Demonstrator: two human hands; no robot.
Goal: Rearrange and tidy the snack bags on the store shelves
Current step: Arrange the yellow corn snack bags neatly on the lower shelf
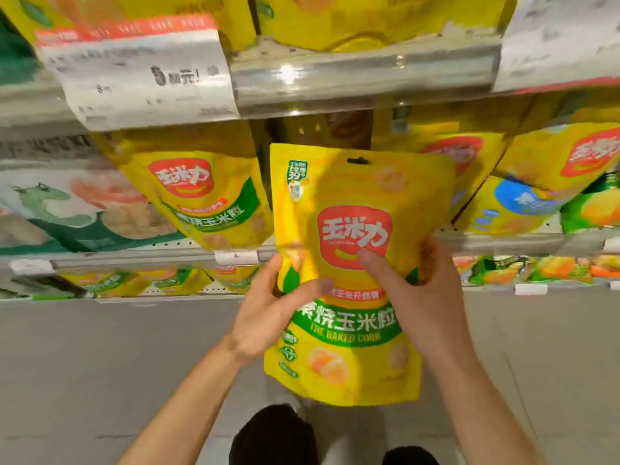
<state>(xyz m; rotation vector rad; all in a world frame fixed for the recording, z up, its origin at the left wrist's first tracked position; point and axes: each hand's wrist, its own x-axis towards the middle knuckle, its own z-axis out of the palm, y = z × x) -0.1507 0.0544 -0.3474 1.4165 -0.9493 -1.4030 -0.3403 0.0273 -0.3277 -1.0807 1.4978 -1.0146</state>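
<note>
Yellow, one corn snack bag (pixel 349 263) stood upright at frame centre before the shelf rail (pixel 503 241), pinched by the left hand (pixel 268 313) and right hand (pixel 419 297). Two matching bags (pixel 204 199) flanked it on the shelf.

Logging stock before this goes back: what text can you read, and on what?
Held yellow bag: "THE BAKED CORN", "39" at its top corner, and "玉米力" on the red logo.
Shelf bag to the left: same logo.
Price tag: a large "5"; the rest is blurred.

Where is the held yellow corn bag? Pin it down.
Centre of the head view: the yellow corn bag is gripped by left hand and right hand, before the middle shelf.
</note>
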